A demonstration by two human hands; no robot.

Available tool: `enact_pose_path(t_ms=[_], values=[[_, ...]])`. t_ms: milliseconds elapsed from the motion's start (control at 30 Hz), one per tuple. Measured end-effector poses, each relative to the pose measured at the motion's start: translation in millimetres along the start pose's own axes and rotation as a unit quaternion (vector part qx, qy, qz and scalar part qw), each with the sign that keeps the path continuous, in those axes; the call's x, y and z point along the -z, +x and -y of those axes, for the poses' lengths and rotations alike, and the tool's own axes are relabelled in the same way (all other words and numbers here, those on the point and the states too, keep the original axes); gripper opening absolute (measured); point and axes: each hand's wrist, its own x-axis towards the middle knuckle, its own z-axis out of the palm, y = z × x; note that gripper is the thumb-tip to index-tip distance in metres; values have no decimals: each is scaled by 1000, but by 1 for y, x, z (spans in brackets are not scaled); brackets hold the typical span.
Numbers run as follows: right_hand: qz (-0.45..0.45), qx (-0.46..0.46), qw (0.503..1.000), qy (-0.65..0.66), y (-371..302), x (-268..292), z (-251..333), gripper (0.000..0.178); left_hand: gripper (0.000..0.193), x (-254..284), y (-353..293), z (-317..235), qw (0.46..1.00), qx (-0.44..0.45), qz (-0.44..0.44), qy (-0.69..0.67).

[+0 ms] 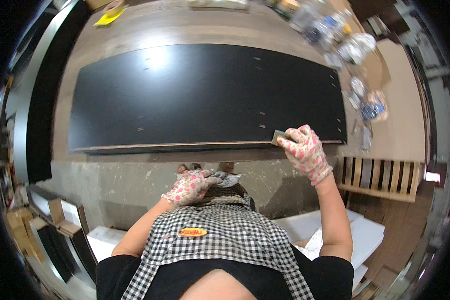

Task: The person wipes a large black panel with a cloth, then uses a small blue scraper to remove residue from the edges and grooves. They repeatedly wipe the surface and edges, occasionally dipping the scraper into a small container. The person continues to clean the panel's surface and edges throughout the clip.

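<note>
Black board [205, 95] across upper centre; right hand [305, 154], right of centre, pinching small block [278, 137] at board's lower edge; left hand [189, 187] below board, can't tell grip

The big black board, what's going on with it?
Someone in a checked apron has a small block in the gloved right grip, at the near edge of the black board. The board lies flat on a worktop. The gloved left grip is down by the apron, away from the board; I can't tell if it holds anything.
</note>
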Motion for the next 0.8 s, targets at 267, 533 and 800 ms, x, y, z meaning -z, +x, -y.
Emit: enact_pose_path(t_ms=[267, 533, 800], values=[[-1, 185, 980, 78, 208, -53, 181, 23, 61, -7, -116, 89, 990, 57, -120, -51], [-54, 315, 932, 169, 401, -108, 367, 19, 62, -29, -217, 135, 939, 193, -263, -109], [27, 326, 941, 84, 405, -97, 380, 22, 60, -42, -195, 122, 944, 162, -254, -136]])
